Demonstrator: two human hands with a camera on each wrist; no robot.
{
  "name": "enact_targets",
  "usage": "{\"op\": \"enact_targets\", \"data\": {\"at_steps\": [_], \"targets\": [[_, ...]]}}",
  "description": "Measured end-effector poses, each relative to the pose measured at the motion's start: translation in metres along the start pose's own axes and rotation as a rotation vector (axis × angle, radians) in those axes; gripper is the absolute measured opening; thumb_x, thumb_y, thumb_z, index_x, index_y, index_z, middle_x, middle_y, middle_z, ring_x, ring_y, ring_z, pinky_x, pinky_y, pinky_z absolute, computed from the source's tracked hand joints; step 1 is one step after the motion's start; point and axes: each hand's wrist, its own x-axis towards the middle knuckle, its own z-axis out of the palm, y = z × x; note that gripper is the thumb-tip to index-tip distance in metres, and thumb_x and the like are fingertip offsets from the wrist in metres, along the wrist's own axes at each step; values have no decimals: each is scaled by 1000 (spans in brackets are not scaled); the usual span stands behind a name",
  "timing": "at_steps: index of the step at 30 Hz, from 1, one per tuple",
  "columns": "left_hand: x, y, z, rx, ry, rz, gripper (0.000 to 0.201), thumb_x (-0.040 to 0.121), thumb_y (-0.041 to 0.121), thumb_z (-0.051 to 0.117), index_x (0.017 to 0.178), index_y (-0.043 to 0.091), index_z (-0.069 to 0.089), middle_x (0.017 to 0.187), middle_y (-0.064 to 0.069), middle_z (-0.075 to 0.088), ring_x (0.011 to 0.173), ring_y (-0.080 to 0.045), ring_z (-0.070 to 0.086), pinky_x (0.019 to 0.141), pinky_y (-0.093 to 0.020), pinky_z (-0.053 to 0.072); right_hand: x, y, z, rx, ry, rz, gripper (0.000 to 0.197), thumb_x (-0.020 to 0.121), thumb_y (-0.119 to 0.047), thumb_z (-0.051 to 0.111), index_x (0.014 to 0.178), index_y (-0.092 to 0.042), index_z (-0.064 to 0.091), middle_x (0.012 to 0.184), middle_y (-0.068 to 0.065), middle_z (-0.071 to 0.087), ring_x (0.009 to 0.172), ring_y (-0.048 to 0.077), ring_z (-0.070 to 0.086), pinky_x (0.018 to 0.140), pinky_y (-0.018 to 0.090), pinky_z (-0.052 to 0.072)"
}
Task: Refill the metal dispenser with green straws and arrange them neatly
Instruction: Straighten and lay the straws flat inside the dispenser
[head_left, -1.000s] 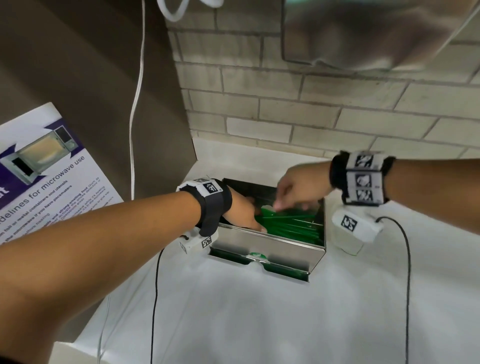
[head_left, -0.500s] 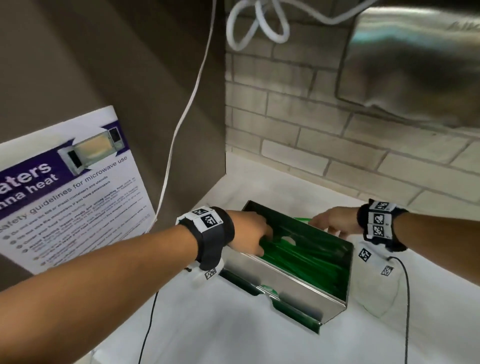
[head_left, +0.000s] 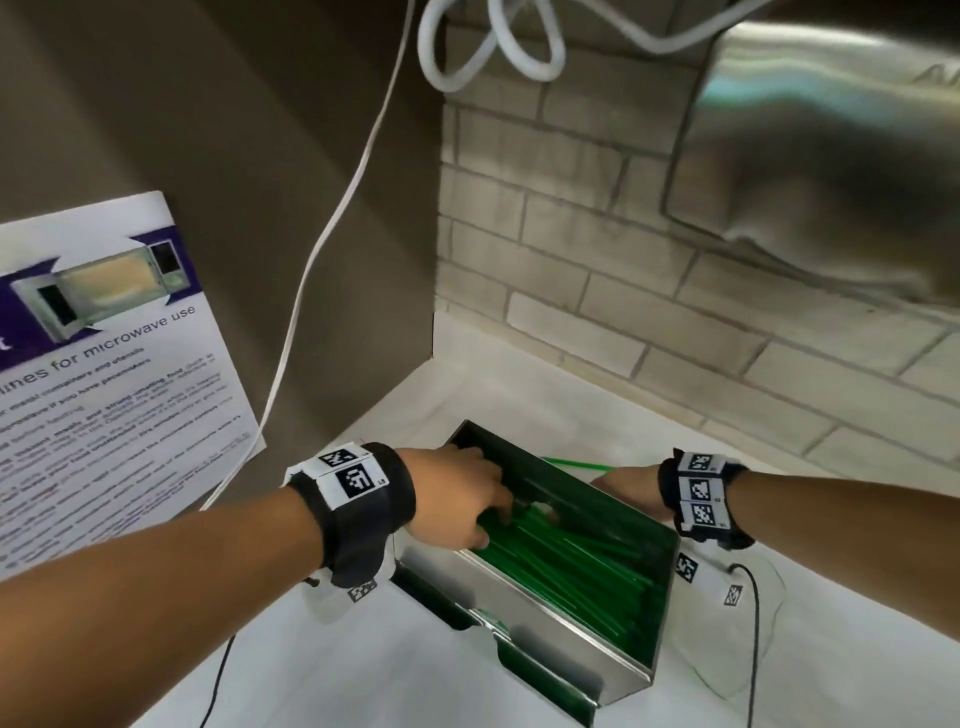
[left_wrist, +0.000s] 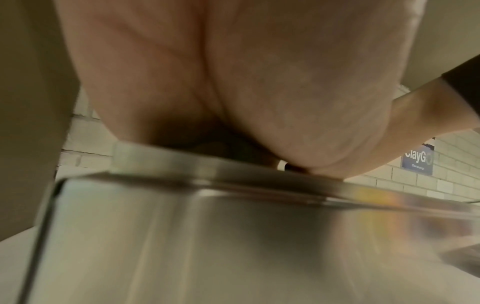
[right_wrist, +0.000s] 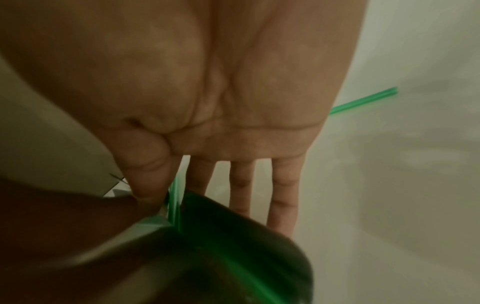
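Refill mostly done, tidying left.
The metal dispenser (head_left: 550, 623) on the white counter (head_left: 363, 675) holds many green straws (head_left: 571, 561); the left hand (head_left: 457, 499) reaches among them, its grip hidden, while the right hand (right_wrist: 207, 102), fingers straight, rests behind it near a stray straw (head_left: 571, 464).

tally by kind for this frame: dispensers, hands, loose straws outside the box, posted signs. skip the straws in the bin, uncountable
metal dispenser: 1
hands: 2, left hand in the bin on the green straws, right hand behind the back wall
loose straw on the counter behind the box: 1
signs: 2, microwave poster and blue wall sign
Total: 6
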Motion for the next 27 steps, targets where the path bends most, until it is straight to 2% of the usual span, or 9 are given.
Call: {"op": "enact_targets", "data": {"at_steps": [4, 7, 10, 12, 15, 18, 21, 24, 27], "targets": [[0, -2, 3, -1, 24, -3, 44, 99, 39, 50, 142, 29, 51, 139, -1, 49, 126, -24, 41, 106, -40, 39, -1, 0, 0, -216, 47, -74, 28, 102, -17, 48, 78, -20, 63, 76, -6, 62, 62, 6, 58, 64, 18, 48], [-1, -2, 5, 9, 33, 9, 43, 100, 39, 49, 142, 29, 52, 138, -1, 49, 126, -23, 41, 104, -36, 37, 1, -2, 1, -230, 72, -107, 32, 100, -20, 51, 71, -21, 66, 68, -8, 64, 55, 5, 59, 69, 22, 48], [-2, -2, 5, 18, 29, 5, 42, 100, 39, 48, 141, 29, 52, 136, -1, 50, 125, -23, 40, 103, -35, 36, 3, -1, 1, -253, 108, -143, 32, 98, -22, 53, 70, -22, 69, 75, -3, 67, 70, 20, 62, 82, 33, 50], [-1, -2, 6, 25, 18, 0, 43, 100, 38, 47, 142, 29, 52, 137, -1, 50, 126, -24, 40, 105, -36, 35, 2, -3, -1, -267, 121, -191, 32, 100, -25, 49, 80, -20, 73, 84, 0, 70, 81, 24, 64, 87, 34, 49], [0, -1, 5, 38, 14, 0, 43, 100, 38, 48, 142, 28, 52, 137, -2, 50, 126, -24, 40, 106, -38, 36, -3, -8, -10, -390, 113, -293, 29, 101, -23, 47, 116, -29, 72, 115, -6, 71, 103, 18, 68, 101, 36, 49], [1, -1, 5, 50, 7, 1, 43, 100, 38, 49, 141, 28, 52, 137, -2, 50, 126, -24, 41, 107, -41, 37, -13, -12, -25, -316, 60, -425, 43, 102, -20, 50, 138, -42, 53, 144, -16, 47, 124, 11, 55, 106, 35, 48], [3, -1, 6, 47, -2, -2, 44, 99, 39, 49, 141, 27, 52, 137, -2, 50, 127, -25, 41, 107, -41, 37, -27, -19, -33, -255, 85, -523, 42, 102, -32, 51, 141, -46, 49, 154, -18, 27, 139, 9, 36, 111, 31, 40], [3, -1, 6, 49, -12, -1, 45, 99, 38, 49, 142, 26, 51, 137, -2, 51, 126, -26, 42, 108, -41, 36, -41, -24, -40, -307, 215, -565, 38, 102, -34, 51, 137, -47, 53, 159, -12, 26, 146, 10, 25, 121, 37, 22], [1, -2, 5, 29, -4, 4, 40, 98, 37, 49, 136, 25, 56, 131, -3, 55, 122, -25, 45, 104, -37, 37, -63, -31, -43, -212, 291, -596, 33, 101, -20, 55, 127, -39, 64, 145, -14, 43, 136, 14, 43, 113, 33, 38]]}}
